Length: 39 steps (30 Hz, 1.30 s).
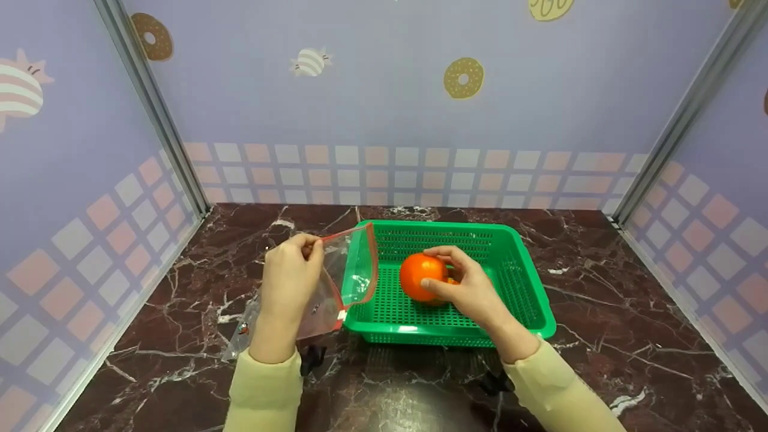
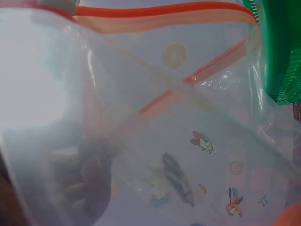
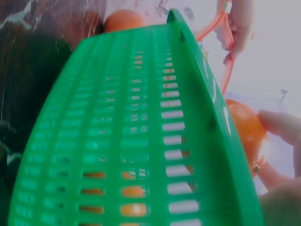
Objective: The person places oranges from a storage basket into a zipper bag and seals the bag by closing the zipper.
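Observation:
My left hand (image 1: 292, 270) pinches the rim of a clear zip bag (image 1: 321, 303) with a red zip edge. The bag's mouth gapes to the right, over the left side of a green basket (image 1: 537, 294). In the left wrist view, the printed plastic of the bag (image 2: 207, 113) fills most of the picture. Above the basket, my right hand (image 1: 471, 291) grips an orange (image 1: 420, 276) between thumb and fingers. The right wrist view shows this orange (image 3: 247, 129) past the basket rim. More orange fruit (image 3: 134, 207) shows through the basket's slots.
Another round orange fruit (image 3: 123, 20) is beyond the basket's end in the right wrist view. A dark marbled tabletop (image 1: 600, 288) carries the basket. Patterned panels (image 1: 384, 108) enclose the back and both sides.

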Available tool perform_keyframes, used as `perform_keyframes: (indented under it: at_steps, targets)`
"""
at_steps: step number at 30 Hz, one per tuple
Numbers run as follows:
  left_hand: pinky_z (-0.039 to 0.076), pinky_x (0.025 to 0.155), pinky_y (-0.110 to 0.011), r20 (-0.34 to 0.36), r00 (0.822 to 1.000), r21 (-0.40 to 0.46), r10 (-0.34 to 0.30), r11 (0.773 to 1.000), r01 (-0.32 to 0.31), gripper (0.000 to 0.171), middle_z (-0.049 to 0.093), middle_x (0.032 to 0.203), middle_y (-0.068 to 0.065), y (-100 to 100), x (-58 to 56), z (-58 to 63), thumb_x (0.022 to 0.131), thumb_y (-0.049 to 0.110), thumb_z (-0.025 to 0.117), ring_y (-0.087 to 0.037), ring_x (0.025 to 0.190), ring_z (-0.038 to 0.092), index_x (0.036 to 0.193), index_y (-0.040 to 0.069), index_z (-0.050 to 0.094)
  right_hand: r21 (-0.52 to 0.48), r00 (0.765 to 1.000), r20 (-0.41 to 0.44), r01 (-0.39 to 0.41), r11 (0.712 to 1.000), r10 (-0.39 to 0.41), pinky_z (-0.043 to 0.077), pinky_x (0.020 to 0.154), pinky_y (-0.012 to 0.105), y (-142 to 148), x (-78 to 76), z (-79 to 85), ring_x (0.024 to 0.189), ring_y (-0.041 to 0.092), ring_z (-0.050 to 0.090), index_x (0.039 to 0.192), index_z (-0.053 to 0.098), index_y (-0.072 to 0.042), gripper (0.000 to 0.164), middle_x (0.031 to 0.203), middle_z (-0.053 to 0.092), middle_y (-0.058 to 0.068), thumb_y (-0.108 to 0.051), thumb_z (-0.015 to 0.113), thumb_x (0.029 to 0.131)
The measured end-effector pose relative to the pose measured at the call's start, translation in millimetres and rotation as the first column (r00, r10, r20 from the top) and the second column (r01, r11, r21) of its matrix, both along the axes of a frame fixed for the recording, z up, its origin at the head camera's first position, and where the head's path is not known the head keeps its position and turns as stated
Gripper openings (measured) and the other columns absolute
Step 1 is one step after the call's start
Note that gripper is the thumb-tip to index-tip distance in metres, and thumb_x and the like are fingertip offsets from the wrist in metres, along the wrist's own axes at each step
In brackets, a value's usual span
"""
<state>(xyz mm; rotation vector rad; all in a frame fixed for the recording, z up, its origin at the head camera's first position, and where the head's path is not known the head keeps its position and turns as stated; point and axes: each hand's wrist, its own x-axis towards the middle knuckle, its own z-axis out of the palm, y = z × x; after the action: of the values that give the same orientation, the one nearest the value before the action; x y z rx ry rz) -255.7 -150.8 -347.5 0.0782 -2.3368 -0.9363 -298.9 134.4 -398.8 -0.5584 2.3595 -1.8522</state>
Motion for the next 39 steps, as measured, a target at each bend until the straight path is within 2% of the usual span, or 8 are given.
perform_keyframes:
  at_steps: [13, 23, 30, 39]
  targets:
    - [0.052, 0.065, -0.039, -0.012, 1.0, -0.01, 0.004, 1.0, -0.004, 0.018, 0.073, 0.079, -0.017, 0, -0.2, -0.7, 0.098, 0.009, 0.064, -0.029, 0.069, 0.066, 0.096, -0.004, 0.076, -0.1, 0.999, 0.003, -0.033, 0.994, 0.033, 0.059, 0.088, 0.041, -37, 4.4, 1.3, 0.117, 0.029, 0.062, 0.137, 0.06, -0.018, 0.05, 0.142, 0.056, 0.012, -0.017, 0.079, 0.091]
    - [0.051, 0.065, -0.038, 0.005, 1.0, -0.011, 0.008, 1.0, -0.008, 0.018, 0.073, 0.079, -0.016, 1, -1.1, -0.6, 0.097, 0.01, 0.065, -0.028, 0.068, 0.065, 0.096, -0.003, 0.077, -0.102, 0.999, -0.007, -0.052, 0.993, 0.051, 0.06, 0.085, 0.041, -66, 6.4, 4.5, 0.116, 0.028, 0.062, 0.135, 0.061, -0.021, 0.048, 0.142, 0.056, 0.01, -0.017, 0.079, 0.091]
    - [0.053, 0.065, -0.039, -0.012, 1.0, -0.013, 0.007, 1.0, -0.007, 0.017, 0.073, 0.08, -0.016, 0, -0.7, -0.5, 0.097, 0.009, 0.065, -0.029, 0.069, 0.066, 0.096, -0.003, 0.077, -0.068, 0.996, -0.047, -0.082, 0.994, 0.079, 0.06, 0.089, 0.042, -86, 8.1, 6.3, 0.119, 0.031, 0.061, 0.136, 0.06, -0.017, 0.047, 0.145, 0.055, 0.012, -0.02, 0.077, 0.093]
    - [0.052, 0.066, -0.039, -0.004, 1.0, -0.006, 0.01, 1.0, -0.01, 0.017, 0.073, 0.08, -0.016, 0, -0.4, -0.5, 0.096, 0.01, 0.065, -0.029, 0.07, 0.066, 0.095, -0.003, 0.077, -0.049, 0.99, -0.047, -0.137, 0.989, 0.135, 0.06, 0.089, 0.041, -103, 11.2, 3.1, 0.122, 0.031, 0.062, 0.143, 0.057, -0.019, 0.05, 0.15, 0.053, 0.011, -0.023, 0.074, 0.096]
